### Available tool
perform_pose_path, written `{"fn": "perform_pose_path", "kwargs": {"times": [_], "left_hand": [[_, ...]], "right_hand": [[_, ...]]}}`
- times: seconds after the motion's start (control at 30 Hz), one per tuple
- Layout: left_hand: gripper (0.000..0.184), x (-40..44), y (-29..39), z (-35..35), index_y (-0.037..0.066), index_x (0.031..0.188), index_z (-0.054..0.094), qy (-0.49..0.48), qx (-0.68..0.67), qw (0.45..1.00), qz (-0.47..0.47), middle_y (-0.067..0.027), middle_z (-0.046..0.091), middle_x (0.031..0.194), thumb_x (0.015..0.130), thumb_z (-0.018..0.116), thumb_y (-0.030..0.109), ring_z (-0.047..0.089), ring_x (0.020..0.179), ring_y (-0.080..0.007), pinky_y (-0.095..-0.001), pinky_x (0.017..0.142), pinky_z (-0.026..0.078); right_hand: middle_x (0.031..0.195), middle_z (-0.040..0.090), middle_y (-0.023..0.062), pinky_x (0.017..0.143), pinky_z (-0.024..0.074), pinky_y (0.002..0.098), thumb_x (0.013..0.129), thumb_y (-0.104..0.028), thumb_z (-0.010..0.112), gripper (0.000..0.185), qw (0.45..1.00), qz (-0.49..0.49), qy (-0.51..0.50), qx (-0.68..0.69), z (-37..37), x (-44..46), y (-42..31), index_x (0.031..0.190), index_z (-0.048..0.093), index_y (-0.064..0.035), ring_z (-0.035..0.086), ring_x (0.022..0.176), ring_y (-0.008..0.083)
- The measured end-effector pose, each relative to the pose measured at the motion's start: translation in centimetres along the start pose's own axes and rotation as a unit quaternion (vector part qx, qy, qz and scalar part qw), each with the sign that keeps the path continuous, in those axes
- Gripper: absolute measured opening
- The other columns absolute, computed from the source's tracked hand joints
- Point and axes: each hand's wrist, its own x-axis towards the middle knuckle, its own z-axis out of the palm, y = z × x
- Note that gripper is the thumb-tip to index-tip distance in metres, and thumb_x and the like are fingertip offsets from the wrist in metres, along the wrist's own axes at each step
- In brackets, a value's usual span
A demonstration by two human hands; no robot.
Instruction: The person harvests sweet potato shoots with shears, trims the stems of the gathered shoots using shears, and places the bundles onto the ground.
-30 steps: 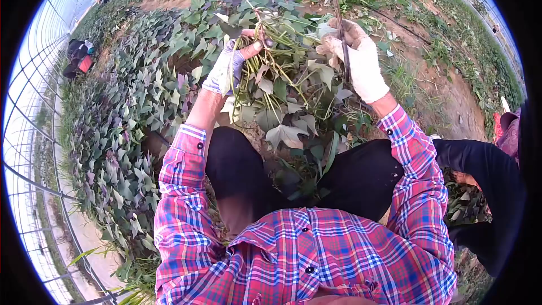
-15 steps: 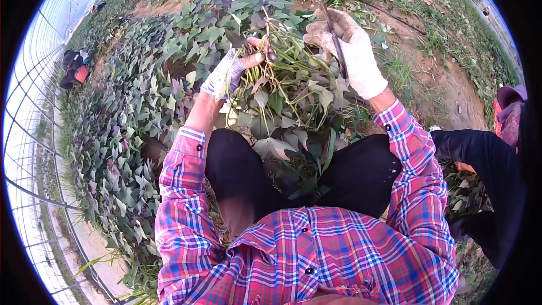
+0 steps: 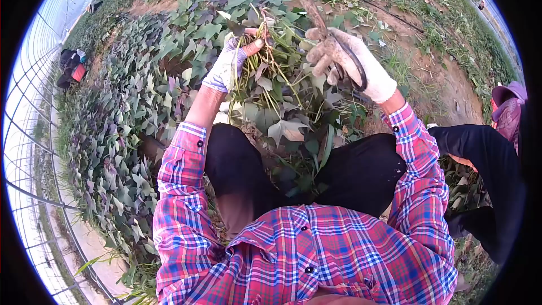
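Note:
My left hand, in a pale glove with bare thumb and fingertip showing, is closed on a bunch of leafy sweet potato vines. The stems gather at its thumb, and the leaves hang down in front of my knees. To the right, my right hand wears a soiled white glove. It holds dark scissors, blades pointing up and away, with a black handle loop around the hand. The scissors are apart from the bunch's gathered stems.
Dense sweet potato foliage covers the ground to the left, beside a wire-mesh wall. Bare soil lies at right. Another person's dark-trousered leg is close on my right. Dark bags sit far left.
My right hand has drawn slightly down and turned, so the scissors now tilt further left and the handle loop shows. My left hand keeps the vines, nearly in place.

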Motion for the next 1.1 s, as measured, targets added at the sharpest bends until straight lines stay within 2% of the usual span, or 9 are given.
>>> {"fn": "perform_pose_path", "kwargs": {"times": [0.1,0.2,0.23,0.27,0.4,0.47,0.5,0.67,1.1], "left_hand": [[0.021,0.3,-0.2,-0.2,0.007,0.103,0.061,0.042,0.051,0.997,0.047,-0.0019,0.065,0.094,0.084,0.068,0.013,0.059,0.089,-0.0133,-0.0297,0.083,0.047],[0.025,0.7,-1.3,-0.8,0.007,0.105,0.060,0.032,0.043,0.998,0.037,-0.0008,0.064,0.092,0.083,0.069,0.013,0.059,0.088,-0.0126,-0.0288,0.082,0.047],[0.025,0.7,-1.4,-0.8,0.007,0.104,0.060,0.027,0.045,0.998,0.032,-0.0007,0.064,0.092,0.083,0.070,0.014,0.059,0.088,-0.0123,-0.0285,0.082,0.047],[0.024,0.8,-1.6,-0.9,0.007,0.104,0.061,0.021,0.046,0.998,0.027,-0.0007,0.064,0.092,0.083,0.070,0.014,0.059,0.088,-0.0120,-0.0283,0.081,0.047],[0.020,0.0,-0.5,0.7,0.007,0.100,0.062,-0.005,0.070,0.997,0.020,-0.0005,0.063,0.094,0.083,0.069,0.016,0.057,0.090,-0.0116,-0.0281,0.084,0.045],[0.020,-0.1,-0.6,0.6,0.007,0.100,0.062,-0.020,0.090,0.996,0.006,-0.0005,0.063,0.095,0.083,0.069,0.016,0.056,0.091,-0.0117,-0.0283,0.085,0.043],[0.021,-0.1,-0.4,0.7,0.007,0.100,0.062,-0.035,0.109,0.993,-0.006,-0.0004,0.063,0.096,0.083,0.069,0.017,0.056,0.093,-0.0118,-0.0285,0.086,0.042],[0.020,-0.8,-0.4,0.2,0.007,0.102,0.062,-0.080,0.148,0.985,-0.037,-0.0011,0.064,0.098,0.084,0.068,0.013,0.056,0.095,-0.0120,-0.0281,0.087,0.042],[0.021,-1.5,-0.3,-0.2,0.007,0.100,0.064,-0.029,0.100,0.993,-0.055,0.0003,0.065,0.093,0.082,0.071,0.016,0.057,0.092,-0.0112,-0.0280,0.086,0.042]], "right_hand": [[0.089,0.057,0.0065,0.049,0.0480,0.0183,0.099,-0.034,0.034,0.040,0.961,0.152,-0.073,0.221,-0.3,0.1,1.5,0.123,0.045,-0.0032,0.059,0.071,0.0091],[0.086,0.056,0.0035,0.047,0.0493,0.0199,0.099,-0.034,0.034,0.037,0.988,0.156,-0.010,-0.016,-0.5,0.0,3.1,0.121,0.045,-0.0056,0.057,0.066,0.0088],[0.086,0.057,0.0045,0.046,0.0503,0.0204,0.100,-0.033,0.033,0.037,0.964,0.180,-0.073,0.182,-1.2,1.1,4.5,0.122,0.045,-0.0053,0.059,0.063,0.0096],[0.086,0.057,0.0045,0.046,0.0503,0.0204,0.100,-0.033,0.033,0.037,0.964,0.179,-0.074,0.181,-2.1,0.9,5.2,0.122,0.045,-0.0053,0.059,0.063,0.0096],[0.087,0.058,0.0063,0.046,0.0522,0.0219,0.100,-0.032,0.034,0.037,0.991,0.120,0.024,-0.061,0.5,0.7,3.8,0.123,0.044,-0.0050,0.062,0.058,0.0134],[0.083,0.054,-0.0008,0.045,0.0451,0.0199,0.094,-0.023,0.052,0.020,0.993,0.100,0.017,-0.057,0.3,0.8,4.6,0.106,0.050,-0.0066,0.054,0.057,0.0070],[0.086,0.057,0.0067,0.046,0.0510,0.0212,0.100,-0.030,0.033,0.035,0.988,0.080,0.005,-0.133,-0.1,1.1,5.0,0.121,0.045,-0.0040,0.060,0.059,0.0124],[0.085,0.057,0.0069,0.049,0.0439,0.0183,0.101,-0.028,0.035,0.031,0.993,0.080,-0.043,-0.077,-0.8,1.2,6.5,0.118,0.045,-0.0042,0.056,0.063,0.0087],[0.067,0.055,0.0024,0.034,0.0338,0.0199,0.094,-0.032,0.053,0.026,0.981,0.145,0.078,-0.099,3.5,0.9,4.8,0.099,0.050,-0.0066,0.048,0.041,0.0061]]}}
